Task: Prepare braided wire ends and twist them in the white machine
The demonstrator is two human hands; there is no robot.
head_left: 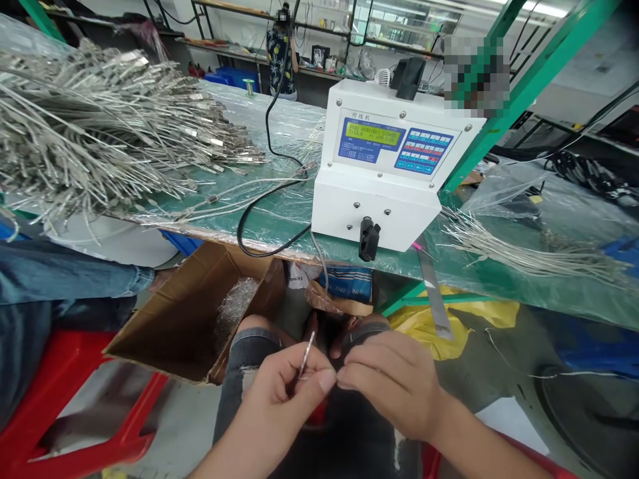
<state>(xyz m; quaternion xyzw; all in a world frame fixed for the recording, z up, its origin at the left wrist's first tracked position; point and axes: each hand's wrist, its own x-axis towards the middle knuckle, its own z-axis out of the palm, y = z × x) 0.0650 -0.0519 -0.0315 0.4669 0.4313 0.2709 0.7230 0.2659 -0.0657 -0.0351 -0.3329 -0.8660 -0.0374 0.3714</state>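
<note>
The left hand [292, 382] is pinching a thin silvery cable [307, 351] between thumb and forefinger, above the wearer's lap. The right hand [392, 379] is meeting it fingertip to fingertip, its own fingers drawn together; whether they are gripping the cable cannot be told. Most of the cable is hiding in the left hand; only a short, slim stub is showing, slanting upward with a pale, metallic sheen.

To the left, a red plastic stool [74, 359] is standing beside an open cardboard box [170, 313], with crumpled clear plastic [237, 303] lying inside. Another person's jeans-clad leg [64, 273] is reaching in from the left edge. To the right, a yellow plastic sheet [414, 326] is spreading below the bench [279, 216], and a steel ruler [435, 299] is jutting out over the near edge.

On the bench, a white wire-processing machine [379, 193] is facing the wearer, its black chuck [369, 239] sticking out low and its display [373, 133] glowing yellow-green. A black cord [269, 126] is looping down just left of it. A big heap of pale cables [114, 120] is covering the left side; a smaller cable bundle [524, 246] is lying to the right.

Farther back, a green post [539, 80] is leaning across the right, and a person [282, 63] in a patterned top is standing before shelves [319, 40].
</note>
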